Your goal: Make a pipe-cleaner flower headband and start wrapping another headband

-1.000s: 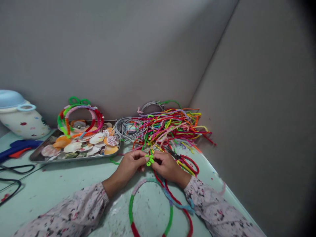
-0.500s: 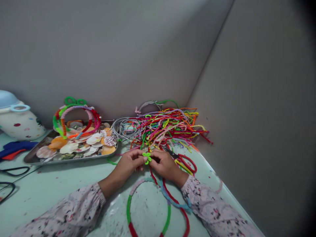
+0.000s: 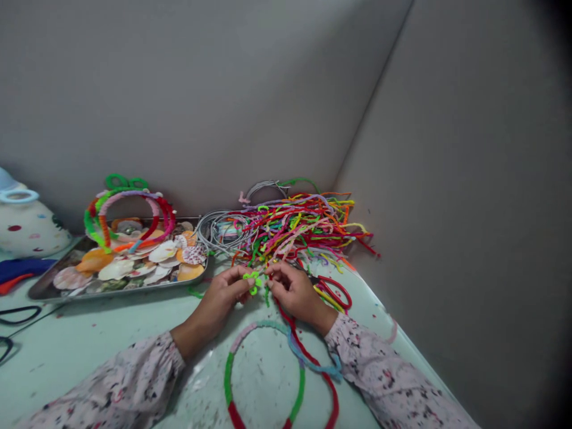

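Note:
My left hand (image 3: 226,295) pinches a small bright-green pipe-cleaner flower (image 3: 252,281) between thumb and fingers. Just to its right, my right hand (image 3: 292,295) is closed, its thumb and fingertips drawn together. A short green strip (image 3: 267,296) shows below those fingertips; whether they grip it is unclear. In front of both hands lies a pipe-cleaner hoop (image 3: 228,375) in pink, green, red and blue. A red pipe cleaner (image 3: 334,396) and a light-blue one (image 3: 319,366) run beside it, under the right forearm.
Behind the hands is a heap of coloured pipe cleaners (image 3: 304,223), with coiled grey wire (image 3: 218,232) beside it. Red-handled scissors (image 3: 337,292) lie right. A metal tray (image 3: 129,295) of shells (image 3: 117,268) bears decorated hoops (image 3: 167,217). A spotted container (image 3: 31,226) stands far left.
My hands have drawn apart slightly; the green flower has moved left with my left hand, away from the right fingertips. The view has also shifted a little.

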A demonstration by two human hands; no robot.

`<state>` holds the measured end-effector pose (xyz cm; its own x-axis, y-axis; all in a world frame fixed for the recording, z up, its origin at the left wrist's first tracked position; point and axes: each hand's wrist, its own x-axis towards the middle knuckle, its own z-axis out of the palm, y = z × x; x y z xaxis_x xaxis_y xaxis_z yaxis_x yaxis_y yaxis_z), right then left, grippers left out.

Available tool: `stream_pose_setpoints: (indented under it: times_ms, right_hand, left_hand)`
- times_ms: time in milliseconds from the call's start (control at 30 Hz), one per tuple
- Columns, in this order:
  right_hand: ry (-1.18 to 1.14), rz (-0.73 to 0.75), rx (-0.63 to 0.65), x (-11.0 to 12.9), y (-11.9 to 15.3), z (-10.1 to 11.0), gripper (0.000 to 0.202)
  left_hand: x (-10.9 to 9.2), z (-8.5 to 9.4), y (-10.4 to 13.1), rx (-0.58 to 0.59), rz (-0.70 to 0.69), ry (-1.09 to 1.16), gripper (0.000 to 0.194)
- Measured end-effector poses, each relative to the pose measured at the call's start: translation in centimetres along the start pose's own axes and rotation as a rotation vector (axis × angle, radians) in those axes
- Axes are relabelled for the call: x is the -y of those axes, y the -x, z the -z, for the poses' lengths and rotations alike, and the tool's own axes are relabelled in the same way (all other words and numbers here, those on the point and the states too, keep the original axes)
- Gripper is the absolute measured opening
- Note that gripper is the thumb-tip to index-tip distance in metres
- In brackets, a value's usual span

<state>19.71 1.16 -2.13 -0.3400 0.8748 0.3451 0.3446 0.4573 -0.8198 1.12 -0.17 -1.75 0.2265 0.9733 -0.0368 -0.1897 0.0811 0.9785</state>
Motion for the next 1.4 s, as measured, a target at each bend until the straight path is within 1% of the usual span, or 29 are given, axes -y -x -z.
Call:
stream_pose_setpoints:
  times_ms: [200, 333, 433, 567, 767, 900, 1067, 1267, 1400]
  right_hand:
    - [-0.013, -0.01, 0.037, 0.3, -0.1, 0.1, 0.013]
    - [-0.052, -0.018, 0.03, 0.1, -0.1, 0.1, 0.006]
    - [-0.082, -0.022, 0.011, -0.1, -0.2, 0.0, 0.007]
    - [-0.085, -0.047, 0.001, 0.0, -0.2, 0.1, 0.01]
    - [-0.133, -0.077, 0.019, 0.2, -0.1, 0.1, 0.007]
    - [-0.171, -0.094, 0.023, 0.0, -0.1, 0.0, 0.006]
    - [-0.177, -0.104, 0.03, 0.1, -0.2, -0.1, 0.006]
    - [-0.148, -0.107, 0.029, 0.1, -0.2, -0.1, 0.01]
    - [-0.173, -0.106, 0.008, 0.1, -0.2, 0.1, 0.008]
  left_hand:
    - [-0.1, -0.1, 0.1, 0.01, 0.0, 0.011, 0.011]
    - [-0.5, -0.3, 0.1, 0.011, 0.002, 0.043, 0.015]
    - [-0.8, -0.5, 0.2, 0.006, 0.023, 0.066, 0.018]
    - [-1.0, -0.5, 0.3, -0.005, 0.043, 0.119, 0.017]
    - [-1.0, -0.5, 0.1, -0.018, 0.01, 0.125, 0.013]
    - [-0.8, -0.5, 0.1, 0.011, -0.003, 0.104, 0.024]
    - [-0.8, -0.5, 0.1, 0.008, 0.013, 0.163, 0.034]
    - [-0.7, -0.5, 0.1, 0.009, 0.022, 0.206, 0.036]
    - [-0.7, -0.5, 0.1, 0.008, 0.036, 0.195, 0.038]
